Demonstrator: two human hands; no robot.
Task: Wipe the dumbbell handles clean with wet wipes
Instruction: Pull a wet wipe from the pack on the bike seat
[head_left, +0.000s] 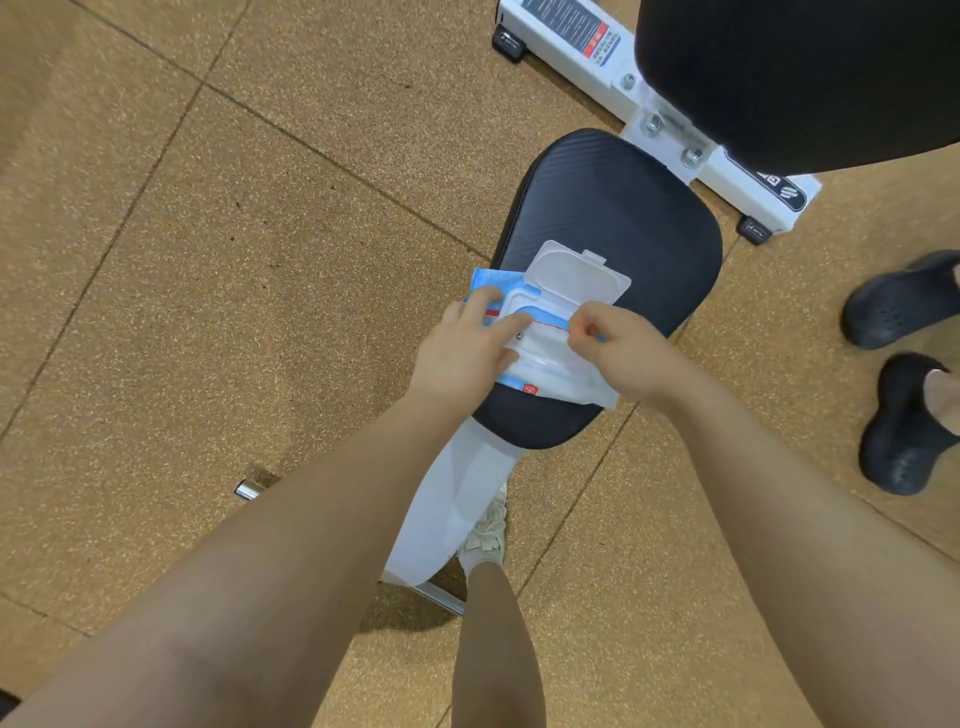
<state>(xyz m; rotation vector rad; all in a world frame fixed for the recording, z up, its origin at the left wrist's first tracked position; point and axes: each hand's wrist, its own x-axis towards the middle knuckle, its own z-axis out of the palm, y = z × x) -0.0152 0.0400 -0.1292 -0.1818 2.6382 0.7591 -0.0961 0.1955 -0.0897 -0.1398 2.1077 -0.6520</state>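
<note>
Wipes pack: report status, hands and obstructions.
Left hand steadying wipes pack on bench seat, lid open. Right hand pinching at opening. No dumbbell visible.

Bare forearms without sleeves, bare lower leg (493, 649), pale laced sneaker (485, 535) with short white sock

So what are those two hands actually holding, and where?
The left hand presses down the wipes pack near its opening. The right hand has its fingers pinched at the opening, apparently on a wipe.

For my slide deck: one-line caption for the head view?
Left hand steadies the open wipes pack on the bench seat; right hand pinches at its opening.
</note>
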